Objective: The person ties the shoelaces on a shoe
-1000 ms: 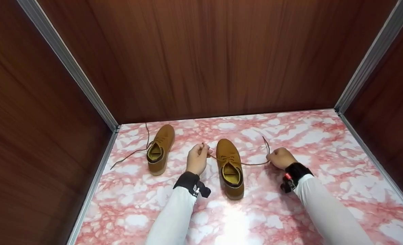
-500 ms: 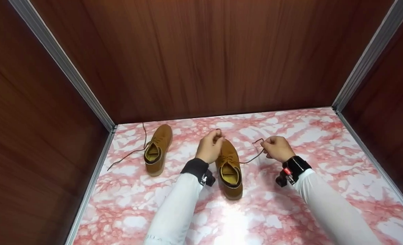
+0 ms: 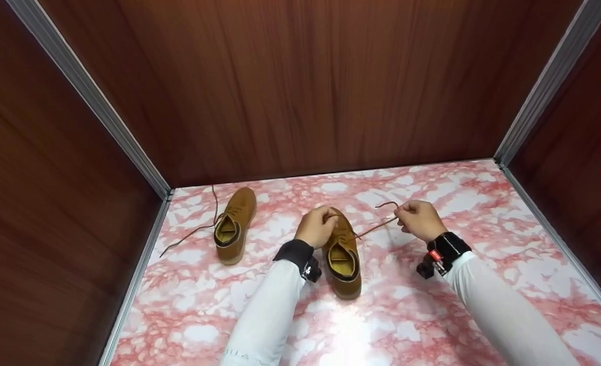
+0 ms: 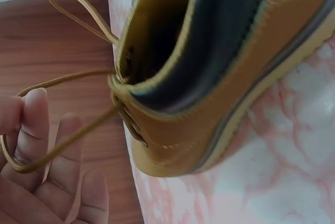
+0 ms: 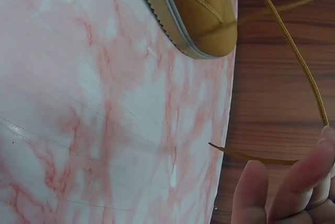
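In the head view my left hand [image 3: 314, 227] is over the front of a tan lace-up shoe [image 3: 347, 285], pinching one end of its shoelace. That lace makes a loop [image 4: 78, 135] round the fingers in the left wrist view. To the right of the shoe, my right hand [image 3: 422, 219] pinches the other lace end [image 3: 376, 228] between thumb and fingers, lifted off the surface. In the right wrist view this lace runs from the eyelets to the fingertips [image 5: 254, 174], and a short tip sticks out beyond them. The hands partly cover the toe.
The matching tan shoe [image 3: 243, 213] stands to the left with its laces [image 3: 186, 239] spread loose. Both shoes are on a red-and-white marbled surface [image 3: 290, 335]. Brown wood-grain panels [image 3: 300, 101] with grey metal edging rise behind and at both sides.
My left hand has moved from beside the shoe to over its front. My right hand has risen and moved away, and its lace is lifted and straighter. The other shoe has stayed put.
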Tool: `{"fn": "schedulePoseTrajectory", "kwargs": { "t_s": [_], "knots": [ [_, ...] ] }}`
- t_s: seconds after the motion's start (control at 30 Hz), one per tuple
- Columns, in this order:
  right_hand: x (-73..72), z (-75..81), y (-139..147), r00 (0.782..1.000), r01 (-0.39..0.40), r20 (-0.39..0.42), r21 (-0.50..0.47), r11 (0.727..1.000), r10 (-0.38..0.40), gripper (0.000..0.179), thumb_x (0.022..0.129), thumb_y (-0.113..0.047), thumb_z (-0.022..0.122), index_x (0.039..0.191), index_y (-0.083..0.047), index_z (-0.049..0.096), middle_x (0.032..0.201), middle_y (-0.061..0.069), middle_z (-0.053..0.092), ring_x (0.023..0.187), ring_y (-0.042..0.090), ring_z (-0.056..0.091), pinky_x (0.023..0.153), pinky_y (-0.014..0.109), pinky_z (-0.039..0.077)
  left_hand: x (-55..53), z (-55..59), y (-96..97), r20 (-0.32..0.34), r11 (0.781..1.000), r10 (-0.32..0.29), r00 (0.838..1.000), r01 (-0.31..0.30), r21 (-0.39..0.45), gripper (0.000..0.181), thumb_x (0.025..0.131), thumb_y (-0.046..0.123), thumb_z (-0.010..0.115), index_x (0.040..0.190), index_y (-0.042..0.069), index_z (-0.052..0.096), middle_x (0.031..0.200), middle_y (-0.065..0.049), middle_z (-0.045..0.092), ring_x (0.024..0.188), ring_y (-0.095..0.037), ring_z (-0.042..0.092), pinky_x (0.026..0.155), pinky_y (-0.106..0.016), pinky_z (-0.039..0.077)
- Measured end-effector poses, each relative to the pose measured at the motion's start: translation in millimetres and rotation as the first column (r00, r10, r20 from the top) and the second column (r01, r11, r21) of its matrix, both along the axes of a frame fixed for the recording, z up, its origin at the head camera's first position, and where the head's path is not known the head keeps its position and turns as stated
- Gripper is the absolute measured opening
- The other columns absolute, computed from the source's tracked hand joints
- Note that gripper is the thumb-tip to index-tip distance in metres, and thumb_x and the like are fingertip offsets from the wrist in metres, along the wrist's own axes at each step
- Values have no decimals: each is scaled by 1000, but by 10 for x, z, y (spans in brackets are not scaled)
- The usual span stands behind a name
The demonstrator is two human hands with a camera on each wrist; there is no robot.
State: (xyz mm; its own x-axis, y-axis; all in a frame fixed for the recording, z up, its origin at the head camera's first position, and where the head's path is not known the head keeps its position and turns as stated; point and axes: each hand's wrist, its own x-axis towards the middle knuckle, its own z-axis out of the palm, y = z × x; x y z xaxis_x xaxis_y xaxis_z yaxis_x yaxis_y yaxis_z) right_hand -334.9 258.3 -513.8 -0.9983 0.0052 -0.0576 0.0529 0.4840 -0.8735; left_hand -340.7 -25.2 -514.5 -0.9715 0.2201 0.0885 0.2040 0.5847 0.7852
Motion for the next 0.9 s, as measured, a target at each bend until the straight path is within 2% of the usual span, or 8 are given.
{"fn": "schedulePoseTrajectory", "kwargs": {
  "t_s": [0.1,0.23,0.4,0.53,0.7,0.9],
  "knots": [
    [-12,39,-26,1000,-6,-7,-27,1000,5,26,101,-17,59,107,7,67,76,-4,67,73,8,65,66,20,59,-14,-9,-33,41,1000,5,999,-6,29,18,104,21,62,90,12,67,89,-6,76,75,-10,60,73,-26,48],
    [-37,117,-88,999,-23,-49,-54,998,20,24,102,-15,60,107,8,66,79,-2,70,72,5,65,67,18,59,-41,-17,-38,102,995,-18,995,7,103,19,105,21,62,89,12,67,86,-11,77,72,-11,64,67,-22,48],
    [-94,231,-200,991,-56,-122,-54,997,49,24,101,-15,64,105,8,68,80,0,72,68,1,63,66,18,57,-85,-46,-21,171,975,-46,984,7,223,15,104,19,64,96,8,70,71,-2,69,70,-17,68,62,-20,49],
    [-139,324,-327,984,-93,-156,-60,994,83,23,101,-15,66,106,7,69,83,0,74,68,1,63,66,20,57,-103,-72,-15,194,961,-77,978,21,274,11,100,16,68,102,6,73,73,1,67,70,-14,66,63,-20,51],
    [-187,437,-489,974,-137,-183,-30,990,130,22,101,-15,67,106,6,70,79,1,73,64,4,61,63,19,53,-89,-68,-7,170,973,-104,980,66,220,13,92,17,76,102,10,76,83,6,67,74,-5,59,67,-19,48],
    [-212,588,-708,956,-194,-225,-9,981,187,22,100,-14,70,106,6,72,84,10,74,63,2,60,62,19,52,-80,-82,46,129,988,-123,984,108,114,23,83,26,86,99,12,76,82,7,63,76,-6,57,68,-20,47]
  ]
}}
